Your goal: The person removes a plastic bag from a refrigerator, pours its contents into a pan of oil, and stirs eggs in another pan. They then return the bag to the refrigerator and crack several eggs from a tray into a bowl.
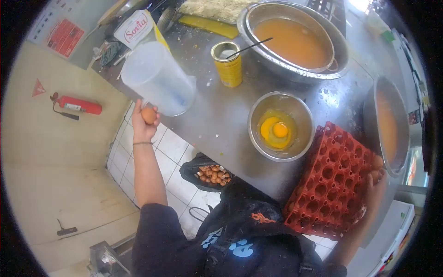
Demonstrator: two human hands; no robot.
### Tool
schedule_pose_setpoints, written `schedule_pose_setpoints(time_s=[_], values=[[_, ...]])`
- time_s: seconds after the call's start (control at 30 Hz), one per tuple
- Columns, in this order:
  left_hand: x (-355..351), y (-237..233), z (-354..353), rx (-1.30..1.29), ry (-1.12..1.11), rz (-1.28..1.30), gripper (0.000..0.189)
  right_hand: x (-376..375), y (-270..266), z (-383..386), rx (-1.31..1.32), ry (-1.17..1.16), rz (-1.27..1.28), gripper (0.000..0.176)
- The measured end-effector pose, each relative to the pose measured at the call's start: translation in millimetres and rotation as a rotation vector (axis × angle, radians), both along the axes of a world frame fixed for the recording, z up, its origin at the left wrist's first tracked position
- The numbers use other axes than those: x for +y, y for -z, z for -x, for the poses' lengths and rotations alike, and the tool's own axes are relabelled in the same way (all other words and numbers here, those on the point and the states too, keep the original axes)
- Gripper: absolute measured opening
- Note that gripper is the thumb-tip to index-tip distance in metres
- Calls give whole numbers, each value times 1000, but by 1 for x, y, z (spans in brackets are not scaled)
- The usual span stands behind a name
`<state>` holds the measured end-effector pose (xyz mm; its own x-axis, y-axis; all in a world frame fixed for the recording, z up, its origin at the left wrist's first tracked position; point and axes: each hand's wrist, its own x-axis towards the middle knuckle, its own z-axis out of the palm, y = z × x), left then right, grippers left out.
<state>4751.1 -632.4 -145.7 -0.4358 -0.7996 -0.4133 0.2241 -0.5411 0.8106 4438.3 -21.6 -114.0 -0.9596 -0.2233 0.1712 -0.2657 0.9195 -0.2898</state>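
Observation:
My left hand (pixel 144 124) is closed around a brown egg (pixel 148 115), out beside a translucent plastic pitcher (pixel 159 76) at the table's left edge. At the far right, my right hand (pixel 376 182) has its fingers curled on a brown egg (pixel 375 176), and another egg touches it just above. These eggs are at the right edge of a red egg tray (pixel 330 177) whose visible cups hold no eggs. Between my hands stands a small steel bowl (pixel 258 138) with cracked eggs (pixel 279 130) in it, their yolks showing.
Behind the bowl are a yellow can (pixel 229 74) with a dark-handled utensil and a large basin of orange liquid (pixel 290 41). Another liquid-filled basin (pixel 387 129) is at the right. On the floor, a black bag (pixel 194 168) holds eggshells (pixel 214 175). A red fire extinguisher (pixel 85 105) hangs on the wall.

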Motion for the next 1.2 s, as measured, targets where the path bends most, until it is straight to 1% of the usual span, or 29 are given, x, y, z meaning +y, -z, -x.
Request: schedule_pose_setpoints(time_s=[0.1, 0.2, 0.3, 0.4, 0.43, 0.47, 0.53, 0.57, 0.63, 0.73, 0.8, 0.83, 0.87, 0.9, 0.93, 0.97, 1.0, 1.07, 1.17, 1.2], values=[[23, -23, -9, -99, -134, 315, 28, -14, -10, -8, 7, 17, 2, 41], [42, -40, -20, -409, -47, 999, 20, -13, -9, -8, 15, 55, -19, 40], [69, -60, -20, -816, 164, 1911, 17, -11, -6, -2, -27, 50, 20, 40], [85, -75, -14, -1133, 509, 2216, 19, 2, 4, 3, -7, 17, 64, 39], [86, -62, -18, -1058, 472, 1943, 20, 5, 7, 5, 16, 3, 74, 39], [86, -38, -26, -974, 432, 1675, 22, 5, 8, 4, 32, 16, 128, 39], [90, -35, -32, -951, 475, 1671, 20, 6, 9, 2, 60, 45, 233, 41], [93, -33, -35, -939, 496, 1668, 21, 2, 1, -2, 32, 72, 280, 41], [106, -49, -24, -950, 585, 1903, 17, -19, -32, -17, -25, 124, 375, 44], [122, -42, -31, -921, 576, 2051, 26, -60, -69, -32, -216, -39, 790, 55], [150, -10, -46, -948, 583, 1786, 36, -83, -73, -30, -464, -290, 969, 69], [166, 0, -44, -1030, 741, 1662, 39, -104, -70, -33, -589, -332, 1092, 73], [178, 14, -35, -773, 684, 1589, 37, -130, -74, -32, -688, -460, 1075, 73], [190, 26, -24, -528, 625, 1493, 35, -160, -72, -30, -772, -499, 1040, 77], [201, 28, -7, -449, 605, 1165, 33, -182, -67, -17, -925, -580, 918, 67], [207, 25, 14, -377, 577, 837, 30, -206, -65, -10, -1052, -628, 869, 58], [210, 23, 35, -306, 540, 513, 28, -232, -57, -8, -1021, -459, 744, 49], [204, 23, 72, -182, 564, 346, 22, -269, -50, 9, -1011, -489, 170, 40], [200, 34, 101, -143, 611, 297, 18, -290, -42, 23, -1041, -392, -247, 36], [201, 34, 103, -115, 598, 294, 15, -290, -44, 23, -1013, -414, -265, 36]])
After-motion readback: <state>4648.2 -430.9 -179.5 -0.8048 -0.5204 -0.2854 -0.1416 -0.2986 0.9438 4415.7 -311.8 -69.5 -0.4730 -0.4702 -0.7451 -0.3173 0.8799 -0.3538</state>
